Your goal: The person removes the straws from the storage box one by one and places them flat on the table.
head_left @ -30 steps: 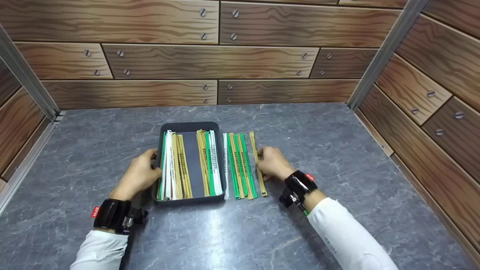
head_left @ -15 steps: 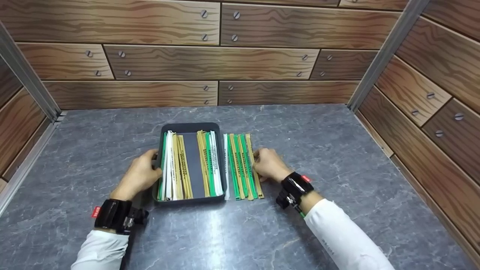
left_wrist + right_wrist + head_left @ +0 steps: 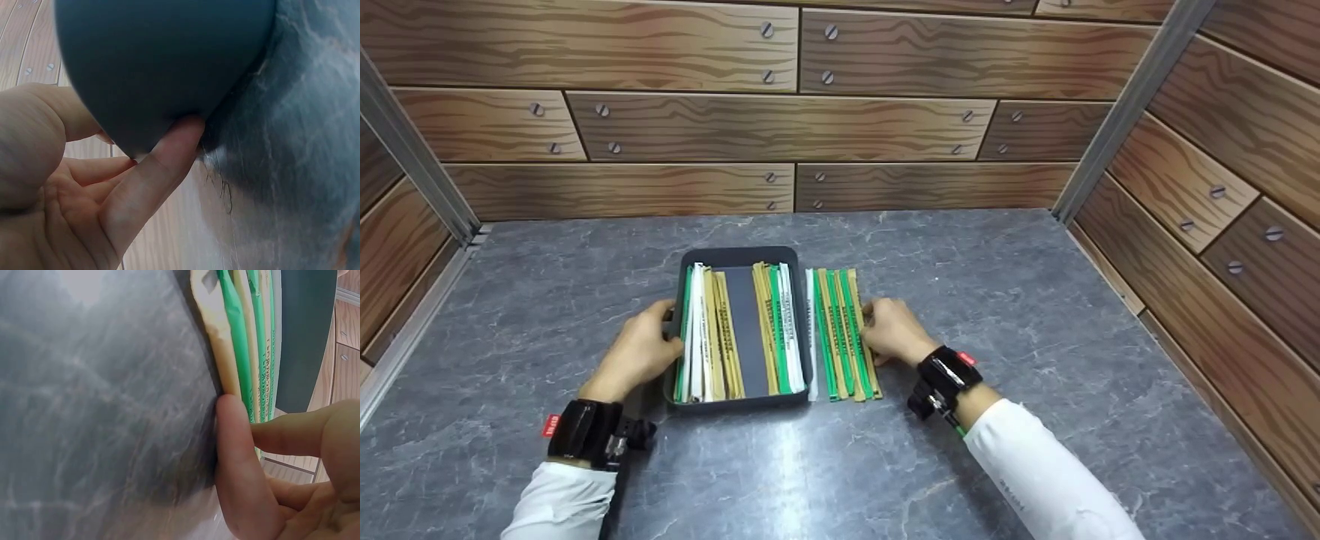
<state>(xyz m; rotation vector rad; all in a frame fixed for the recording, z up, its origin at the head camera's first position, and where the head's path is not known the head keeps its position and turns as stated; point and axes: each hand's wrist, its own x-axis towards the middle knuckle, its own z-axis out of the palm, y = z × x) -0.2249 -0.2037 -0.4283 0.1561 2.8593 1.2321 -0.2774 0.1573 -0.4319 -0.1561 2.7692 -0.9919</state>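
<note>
My left hand (image 3: 637, 345) grips the left wall of a dark grey tray (image 3: 740, 256). In the left wrist view one fingertip presses the tray's outer wall (image 3: 163, 62), and the thumb reaches behind its rim. Inside the tray, long slim wrapped sticks in green, white and gold stand in a left group (image 3: 709, 337) and a right group (image 3: 780, 330). Beside the tray lies a row of white, green and gold wrapped sticks (image 3: 832, 330). My right hand (image 3: 898, 330) pinches the outermost gold wrapped stick (image 3: 222, 354) at the row's right edge, thumb and finger on either side.
A grey marbled tabletop (image 3: 1005, 285) lies under everything. Wood-patterned panels (image 3: 780, 124) rise behind it and at both sides, with metal corner posts (image 3: 1132, 112) between. A dark bare strip of tray floor (image 3: 746, 322) shows between the two groups.
My right hand has moved left with the gold wrapped stick, which now lies against the green one beside it. The gap between them has gone. My left hand and the tray stay put.
</note>
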